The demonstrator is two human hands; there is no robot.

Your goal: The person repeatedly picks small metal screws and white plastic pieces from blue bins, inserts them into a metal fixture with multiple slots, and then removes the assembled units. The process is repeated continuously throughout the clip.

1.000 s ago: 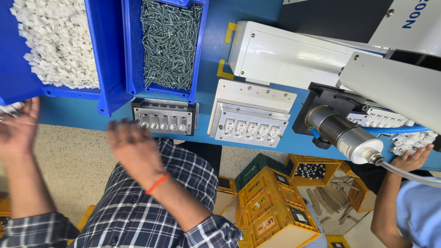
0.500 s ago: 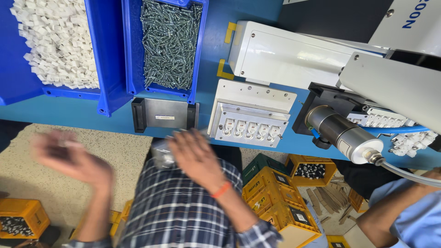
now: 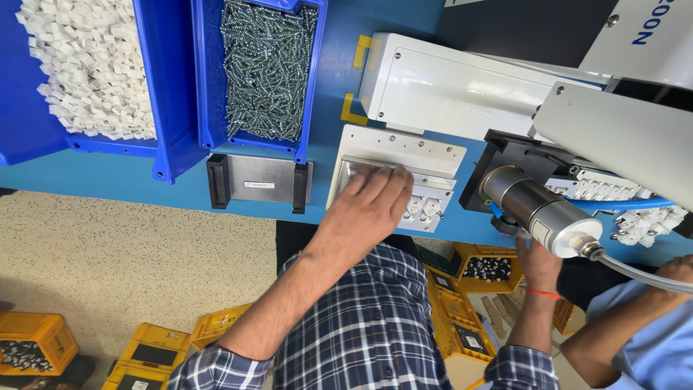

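My left hand [image 3: 368, 206] reaches up onto the white fixture plate [image 3: 404, 148] at the edge of the blue bench. Its fingers are curled over the row of white terminal pieces [image 3: 426, 209] in the plate's recess; the thumb is hidden. My right hand [image 3: 538, 263], with an orange band at the wrist, is raised under the metal cylinder [image 3: 538, 209] of the machine. Its fingers are hidden behind that cylinder. A black-ended metal holder [image 3: 260, 182] to the left of the plate stands empty.
Two blue bins sit at the back, one with white plastic pieces [image 3: 86, 68] and one with screws [image 3: 267, 65]. A white machine housing [image 3: 462, 87] fills the right. Another person's hand [image 3: 678, 269] and light-blue sleeve are far right. Yellow crates [image 3: 32, 339] stand on the floor.
The grey part that sat in the black holder is gone from it. My left hand swung from the far left onto the white fixture. My right hand moved right, under the cylinder.
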